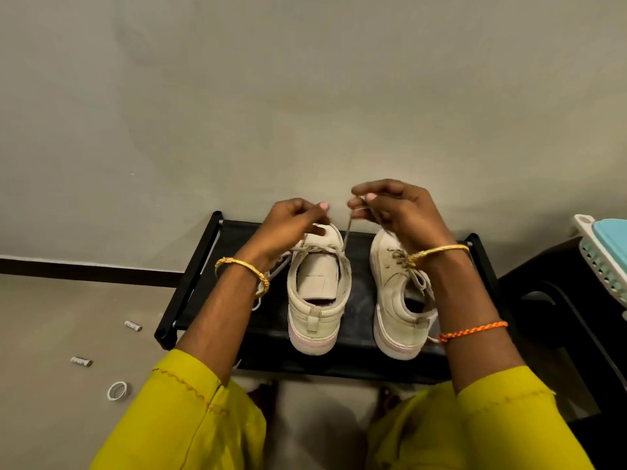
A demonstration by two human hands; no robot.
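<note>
Lettering is what we hunt for first, and the only print in sight is on two small cylinders (133, 326) lying on the floor at the left, far too blurred to read. Any mark on the shoes is beyond us from this angle.

Over to the hands now. The right hand (400, 212) is raised above the toe of the right shoe (393, 300). We see its thumb and forefinger pinching a lace (347, 232) that runs taut down to the eyelets of the left shoe (315, 320). The left hand (291, 223) hovers over that shoe's toe, fingers curled in, thumb tip pressed against them. We cannot tell whether it grips a lace end, because the palm faces away from us.

Both shoes stand side by side, heels toward us, on a black rack (361, 320) set against the wall. The right wrist, with its gold bangle (437, 250), covers much of the right shoe's lacing, and the left wrist hides the front of the left shoe. We spot a white ring (118, 391) on the floor, and a basket (600, 269) is cut off at the right edge.
</note>
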